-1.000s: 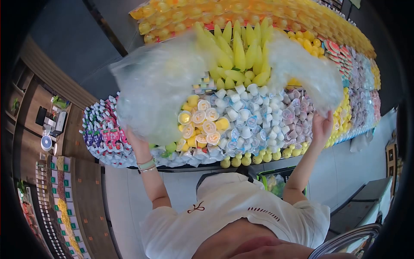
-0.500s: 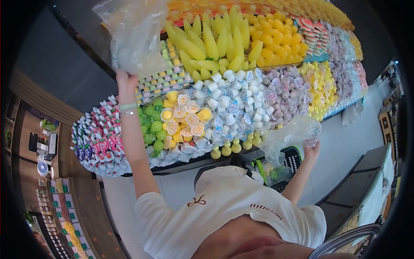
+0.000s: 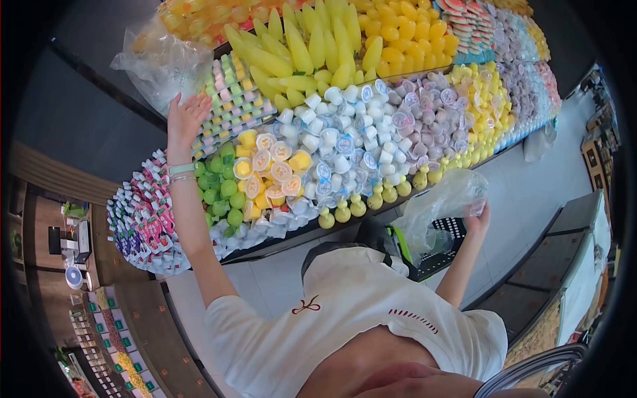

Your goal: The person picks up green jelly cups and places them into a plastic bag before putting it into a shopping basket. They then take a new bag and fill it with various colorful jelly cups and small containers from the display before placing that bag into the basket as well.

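Note:
My left hand is raised with its fingers spread, just below a crumpled clear plastic bag that lies at the far left end of the sweets display. Nothing is in that hand. My right hand is low on the right, closed on a second clear plastic bag that hangs over a black shopping basket. The display in front of me holds yellow banana-shaped packs, white and blue jelly cups and green round sweets.
Pink and purple cartons fill the left end of the display. More shelves with packets run along the lower left. A grey counter stands to the right, with pale floor between it and the display.
My left hand let go of the large bag, which now lies on the display's far left end, and its fingers have opened. My right hand with the other bag stayed low by the basket.

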Available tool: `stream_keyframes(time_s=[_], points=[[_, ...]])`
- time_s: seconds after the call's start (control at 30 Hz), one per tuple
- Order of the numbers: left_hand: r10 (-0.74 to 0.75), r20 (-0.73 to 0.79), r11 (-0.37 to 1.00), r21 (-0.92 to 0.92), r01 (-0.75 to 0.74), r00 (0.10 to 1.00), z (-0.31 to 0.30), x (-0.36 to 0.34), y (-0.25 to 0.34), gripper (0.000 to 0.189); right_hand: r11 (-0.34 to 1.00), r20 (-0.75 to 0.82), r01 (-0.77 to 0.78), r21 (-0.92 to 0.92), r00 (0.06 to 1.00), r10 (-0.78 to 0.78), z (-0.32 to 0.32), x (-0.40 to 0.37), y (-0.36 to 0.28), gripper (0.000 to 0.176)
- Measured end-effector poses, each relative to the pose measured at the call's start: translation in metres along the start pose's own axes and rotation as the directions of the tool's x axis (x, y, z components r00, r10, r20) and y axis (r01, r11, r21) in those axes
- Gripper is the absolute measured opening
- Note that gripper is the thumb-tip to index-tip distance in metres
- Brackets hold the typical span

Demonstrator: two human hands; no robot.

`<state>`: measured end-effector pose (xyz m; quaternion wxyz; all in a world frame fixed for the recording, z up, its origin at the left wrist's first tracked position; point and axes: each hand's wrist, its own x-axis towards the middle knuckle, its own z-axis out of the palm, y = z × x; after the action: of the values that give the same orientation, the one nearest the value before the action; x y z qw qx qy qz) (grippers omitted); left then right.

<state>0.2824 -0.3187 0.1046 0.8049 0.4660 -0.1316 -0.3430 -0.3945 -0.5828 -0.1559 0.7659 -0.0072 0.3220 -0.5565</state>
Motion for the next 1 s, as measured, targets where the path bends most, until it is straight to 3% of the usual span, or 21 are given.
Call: stream_keyframes(time_s=[0.1, 0.2, 0.27, 0.3, 0.33, 0.37, 0.4, 0.47, 0.57, 0.63, 0.67, 0.7, 0.77, 0.87, 0.9, 1.0], points=[[0.041, -0.007, 0.977, 0.212, -0.039, 0.999, -0.006, -0.011, -0.012, 0.040, 1.000, -0.037, -0.002, -0.027, 0.999, 0.001, 0.017, -0.014, 0.008, 0.026], [0.017, 0.240, 0.865, 0.483, -0.134, 0.971, 0.022, -0.047, -0.046, 0.030, 0.988, 0.294, -0.152, -0.001, 0.945, 0.146, 0.007, -0.013, 0.015, 0.028], [-0.104, 0.441, 0.728, 0.644, -0.234, 0.891, 0.065, -0.093, -0.083, 0.027, 0.992, 0.171, -0.122, -0.036, 0.977, 0.126, 0.026, -0.026, 0.035, 0.029], [-0.241, 0.524, 0.670, 0.699, -0.250, 0.817, 0.082, -0.112, -0.108, 0.027, 0.992, 0.108, -0.109, -0.056, 0.988, 0.114, 0.038, -0.035, 0.048, 0.030], [-0.340, 0.601, 0.638, 0.713, -0.291, 0.724, 0.098, -0.139, -0.143, 0.042, 0.993, 0.060, -0.116, -0.035, 0.991, 0.118, 0.051, -0.043, 0.059, 0.030], [-0.336, 0.730, 0.399, 0.683, -0.612, 0.596, 0.115, -0.174, -0.162, 0.065, 0.992, 0.014, -0.123, -0.015, 0.992, 0.123, 0.065, -0.050, 0.070, 0.030], [-0.338, 0.868, 0.299, 0.465, -0.833, 0.364, 0.135, -0.198, -0.178, 0.084, 0.991, -0.028, -0.132, 0.005, 0.991, 0.132, 0.071, -0.053, 0.074, 0.030], [-0.361, 0.920, -0.071, 0.133, -0.988, 0.150, 0.145, -0.231, -0.228, 0.073, 0.987, 0.083, -0.154, 0.051, 0.985, 0.149, 0.058, -0.048, 0.077, 0.030], [-0.266, 0.955, -0.054, 0.117, -0.992, 0.127, 0.146, -0.228, -0.307, 0.062, 0.983, 0.099, -0.139, 0.120, 0.987, 0.128, 0.061, -0.059, 0.057, 0.030], [-0.697, 0.705, 0.145, 0.316, -0.937, 0.130, 0.167, -0.224, -0.314, 0.069, 0.960, 0.127, -0.123, 0.251, 0.987, 0.093, 0.054, -0.066, 0.033, 0.026], [-0.856, 0.513, 0.190, 0.437, -0.879, 0.070, 0.175, -0.221, -0.315, 0.072, 0.973, 0.007, 0.001, 0.229, 1.000, -0.003, 0.044, -0.069, 0.016, 0.025], [-0.807, 0.589, 0.262, 0.420, -0.869, 0.041, 0.175, -0.221, -0.322, 0.074, 0.975, -0.117, 0.118, 0.189, 0.988, -0.097, 0.042, -0.079, 0.004, 0.023], [-0.689, 0.724, 0.402, 0.385, -0.831, 0.003, 0.165, -0.229, -0.341, 0.079, 0.963, 0.005, 0.066, 0.262, 0.998, -0.070, 0.002, -0.084, -0.022, 0.023], [-0.335, 0.937, 0.376, 0.225, -0.899, 0.094, 0.171, -0.243, -0.340, 0.085, 0.956, 0.073, 0.044, 0.289, 0.995, -0.067, -0.022, -0.101, -0.015, 0.026], [-0.361, 0.928, 0.346, 0.220, -0.912, 0.087, 0.171, -0.247, -0.354, 0.099, 0.956, 0.073, 0.053, 0.288, 0.994, -0.078, -0.021, -0.107, -0.005, 0.028], [-0.350, 0.922, 0.428, 0.317, -0.846, 0.169, 0.163, -0.273, -0.405, 0.098, 0.876, -0.080, 0.009, 0.482, 0.996, 0.034, -0.018, -0.100, 0.029, 0.030]])
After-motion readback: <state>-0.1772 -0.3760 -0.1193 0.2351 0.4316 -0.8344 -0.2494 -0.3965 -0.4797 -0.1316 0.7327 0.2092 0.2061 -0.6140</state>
